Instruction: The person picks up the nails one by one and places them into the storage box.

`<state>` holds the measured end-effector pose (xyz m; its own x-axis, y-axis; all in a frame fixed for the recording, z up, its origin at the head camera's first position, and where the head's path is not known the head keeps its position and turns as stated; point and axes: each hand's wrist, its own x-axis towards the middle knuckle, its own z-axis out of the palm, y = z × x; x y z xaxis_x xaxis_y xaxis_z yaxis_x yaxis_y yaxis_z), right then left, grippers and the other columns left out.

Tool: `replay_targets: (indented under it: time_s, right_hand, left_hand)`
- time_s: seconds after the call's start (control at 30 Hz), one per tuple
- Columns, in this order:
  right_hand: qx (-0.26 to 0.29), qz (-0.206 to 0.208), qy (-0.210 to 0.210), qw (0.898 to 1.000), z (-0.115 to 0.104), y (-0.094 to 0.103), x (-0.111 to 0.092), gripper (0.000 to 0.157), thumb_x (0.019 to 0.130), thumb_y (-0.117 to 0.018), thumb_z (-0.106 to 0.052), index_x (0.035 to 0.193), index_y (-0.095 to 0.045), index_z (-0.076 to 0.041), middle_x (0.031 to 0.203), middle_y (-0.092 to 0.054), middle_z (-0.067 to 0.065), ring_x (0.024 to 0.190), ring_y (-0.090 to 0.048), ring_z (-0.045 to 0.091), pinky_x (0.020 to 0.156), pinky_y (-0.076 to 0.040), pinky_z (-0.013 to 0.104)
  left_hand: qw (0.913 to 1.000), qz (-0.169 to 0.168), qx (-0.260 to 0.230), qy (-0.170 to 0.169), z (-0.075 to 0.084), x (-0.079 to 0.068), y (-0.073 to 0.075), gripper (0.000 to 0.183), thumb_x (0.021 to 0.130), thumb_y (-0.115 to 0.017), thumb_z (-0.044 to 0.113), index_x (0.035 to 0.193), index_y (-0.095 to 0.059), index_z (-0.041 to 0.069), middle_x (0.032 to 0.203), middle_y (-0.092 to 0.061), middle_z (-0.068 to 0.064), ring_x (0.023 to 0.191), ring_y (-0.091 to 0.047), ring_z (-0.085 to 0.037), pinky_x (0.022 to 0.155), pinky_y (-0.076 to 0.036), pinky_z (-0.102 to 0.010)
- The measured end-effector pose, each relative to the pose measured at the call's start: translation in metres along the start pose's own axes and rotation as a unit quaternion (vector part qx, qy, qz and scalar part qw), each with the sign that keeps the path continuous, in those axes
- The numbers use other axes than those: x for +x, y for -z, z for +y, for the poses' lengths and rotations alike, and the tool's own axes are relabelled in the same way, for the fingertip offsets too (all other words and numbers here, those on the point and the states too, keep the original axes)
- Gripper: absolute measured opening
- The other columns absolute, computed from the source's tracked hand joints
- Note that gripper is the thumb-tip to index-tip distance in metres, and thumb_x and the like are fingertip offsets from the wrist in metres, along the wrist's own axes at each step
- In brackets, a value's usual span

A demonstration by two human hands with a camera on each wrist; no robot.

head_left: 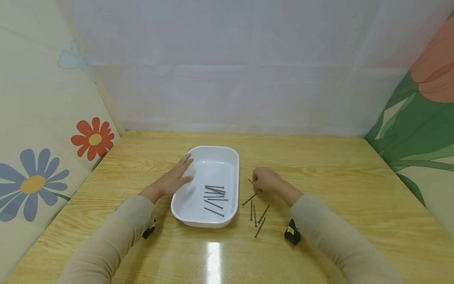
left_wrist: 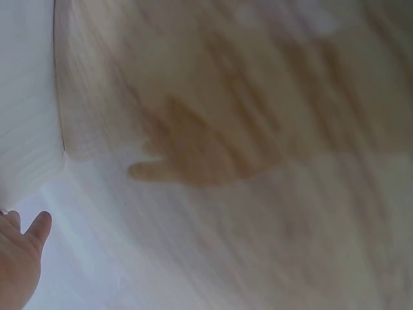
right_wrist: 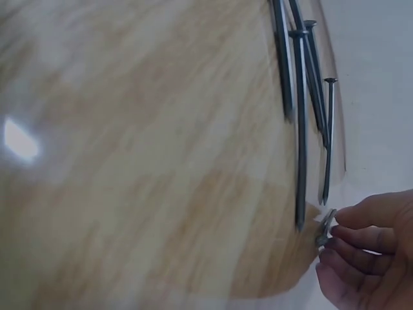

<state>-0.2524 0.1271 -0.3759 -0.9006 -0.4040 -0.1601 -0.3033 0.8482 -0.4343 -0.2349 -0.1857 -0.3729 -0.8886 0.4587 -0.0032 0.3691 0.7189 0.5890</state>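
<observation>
Pinches one nail (right_wrist: 326,226) between the thumb and fingertips of the right hand (head_left: 267,180), fingers curled in, low over the counter (head_left: 319,165) and just right of the tray (head_left: 213,173). Cannot tell from these views whether fully lifted or touching the counter at one end. Rests the left hand (head_left: 173,180) at the tray's left rim, fingers straight and spread, thumb reaching over the inside, with hold of nothing; seems to steady the tray rather than grip it. Has a group of nails (head_left: 214,193) inside the tray, lying roughly side by side toward the right wall, heads mostly to the right. Has five loose nails (head_left: 255,215) on the counter between the tray and the right sleeve (head_left: 333,236), at mixed angles, near one another.

Looks to be at the pick-up step, partway through gathering nails into the tray. Would next call for a clear lift over the tray's right wall, a turn of the nail to match the row, and a low release beside the others, without snagging the loose nails nearby. Would then call for a return to the five.
</observation>
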Motion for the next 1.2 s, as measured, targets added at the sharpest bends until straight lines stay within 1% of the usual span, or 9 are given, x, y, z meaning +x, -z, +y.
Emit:
replay_targets:
  time_s: [0.1, 0.3, 0.47, 0.53, 0.63, 0.77, 0.93, 1.07, 1.2]
  right_hand:
    - [-0.028, 0.002, -0.009, 1.000, -0.0028, -0.0004, 0.0007, 0.003, 0.072, -0.053, 0.000, 0.072, -0.054, -0.003, 0.064, -0.052, 0.004, 0.057, -0.048, 0.016, 0.051, -0.041, 0.026]
    - [-0.064, 0.010, -0.022, 0.998, -0.0065, -0.0024, 0.0039, 0.008, 0.067, -0.052, 0.001, 0.063, -0.048, -0.005, 0.057, -0.048, 0.003, 0.051, -0.043, 0.015, 0.045, -0.036, 0.025]
    - [-0.076, 0.014, -0.039, 0.996, -0.0075, -0.0033, 0.0050, 0.007, 0.066, -0.052, -0.001, 0.063, -0.047, -0.006, 0.057, -0.047, 0.003, 0.050, -0.041, 0.016, 0.043, -0.035, 0.026]
    - [-0.076, 0.015, -0.043, 0.996, -0.0075, -0.0036, 0.0050, 0.006, 0.068, -0.053, -0.004, 0.065, -0.048, -0.006, 0.058, -0.047, 0.003, 0.051, -0.042, 0.016, 0.044, -0.035, 0.026]
    - [-0.063, 0.017, -0.042, 0.997, -0.0075, -0.0039, 0.0046, 0.005, 0.067, -0.054, -0.006, 0.067, -0.049, -0.005, 0.060, -0.049, 0.003, 0.052, -0.043, 0.016, 0.045, -0.036, 0.026]
    - [-0.027, 0.020, -0.037, 0.999, -0.0074, -0.0032, 0.0034, 0.006, 0.067, -0.053, -0.005, 0.070, -0.048, -0.005, 0.062, -0.049, 0.004, 0.054, -0.044, 0.017, 0.045, -0.036, 0.026]
    - [0.026, 0.033, -0.014, 0.999, -0.0070, -0.0021, 0.0026, 0.004, 0.071, -0.051, -0.003, 0.073, -0.049, -0.005, 0.067, -0.049, 0.005, 0.059, -0.046, 0.018, 0.048, -0.038, 0.027]
    - [0.070, 0.047, 0.009, 0.996, -0.0060, -0.0009, 0.0032, 0.003, 0.076, -0.051, -0.002, 0.078, -0.051, -0.004, 0.075, -0.052, 0.007, 0.067, -0.049, 0.019, 0.055, -0.043, 0.028]
    - [0.104, 0.060, 0.027, 0.992, -0.0077, 0.0030, 0.0016, 0.009, 0.078, -0.051, -0.001, 0.085, -0.055, 0.000, 0.083, -0.055, 0.010, 0.076, -0.052, 0.022, 0.065, -0.046, 0.031]
  left_hand:
    - [1.0000, -0.001, -0.002, 0.002, -0.0002, -0.0002, 0.0000, 0.059, 0.092, -0.040, 0.023, 0.139, -0.010, 0.004, 0.144, 0.006, -0.005, 0.128, 0.001, -0.030, 0.099, -0.008, -0.051]
    - [1.0000, 0.003, -0.003, 0.001, -0.0008, -0.0002, 0.0008, 0.058, 0.091, -0.040, 0.023, 0.138, -0.011, 0.004, 0.144, 0.006, -0.005, 0.128, 0.000, -0.029, 0.099, -0.009, -0.050]
    - [1.0000, 0.002, -0.006, 0.002, 0.0012, -0.0003, 0.0012, 0.059, 0.091, -0.040, 0.023, 0.139, -0.011, 0.004, 0.144, 0.006, -0.005, 0.128, 0.000, -0.029, 0.099, -0.009, -0.050]
    - [1.0000, 0.000, -0.007, 0.006, 0.0021, -0.0005, 0.0013, 0.058, 0.092, -0.040, 0.023, 0.139, -0.011, 0.005, 0.144, 0.006, -0.004, 0.129, 0.001, -0.028, 0.099, -0.009, -0.050]
    - [0.9999, -0.003, -0.010, 0.012, 0.0027, -0.0006, 0.0012, 0.058, 0.092, -0.040, 0.023, 0.139, -0.010, 0.006, 0.144, 0.007, -0.002, 0.129, 0.002, -0.027, 0.100, -0.009, -0.049]
    - [0.9998, -0.004, -0.010, 0.015, 0.0016, -0.0007, 0.0009, 0.058, 0.092, -0.039, 0.024, 0.139, -0.009, 0.007, 0.144, 0.008, -0.002, 0.129, 0.002, -0.027, 0.099, -0.008, -0.049]
    - [0.9999, -0.004, -0.005, 0.011, 0.0006, -0.0010, 0.0013, 0.059, 0.092, -0.039, 0.024, 0.139, -0.009, 0.007, 0.144, 0.008, -0.002, 0.129, 0.002, -0.026, 0.100, -0.008, -0.049]
    - [1.0000, -0.003, -0.003, 0.008, 0.0014, -0.0010, 0.0019, 0.059, 0.092, -0.039, 0.024, 0.139, -0.009, 0.006, 0.144, 0.007, -0.003, 0.129, 0.002, -0.026, 0.100, -0.008, -0.048]
    - [0.9999, -0.004, -0.005, 0.009, 0.0021, -0.0015, 0.0022, 0.059, 0.092, -0.040, 0.024, 0.139, -0.010, 0.006, 0.144, 0.007, -0.003, 0.129, 0.002, -0.026, 0.100, -0.008, -0.048]
